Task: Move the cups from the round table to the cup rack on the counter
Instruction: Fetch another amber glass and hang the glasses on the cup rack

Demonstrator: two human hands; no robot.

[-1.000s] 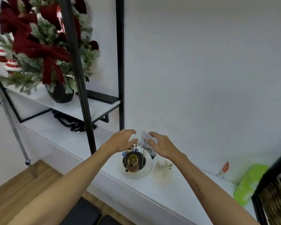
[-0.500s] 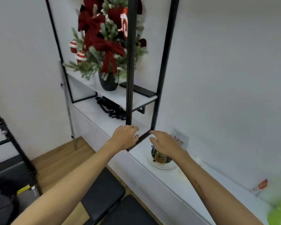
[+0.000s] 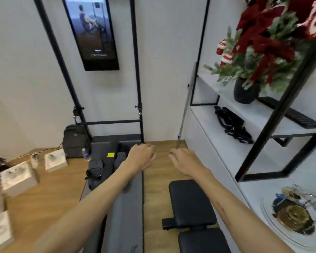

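Both hands were out front, over the wooden floor, and neither one carried anything. The left hand had its fingers curled loosely under, knuckles up, nothing in them. The right hand hung just beside it, fingers relaxed and slightly bent, also bare.

The relation that mattered: the cup rack lay well off to the right of both hands and nearer the body than the fingertips, on the white counter. The right hand was the nearer of the two; the left would have had to cross over. The round table did not show at all, so any cups still waiting there lay somewhere outside the view. With the hands empty, the judgement was that the next move called for going to find that table, not for reaching to the rack.

The rack itself was blurred. It looked like a clear round tray with a dark disc at its middle, thin wire posts standing up from it, and a gold-brown cup sitting within, mouth up as far as could be told. How many cups it carried could not be told.

Beyond the hands stood a black bench and, farther on, a grey mat.
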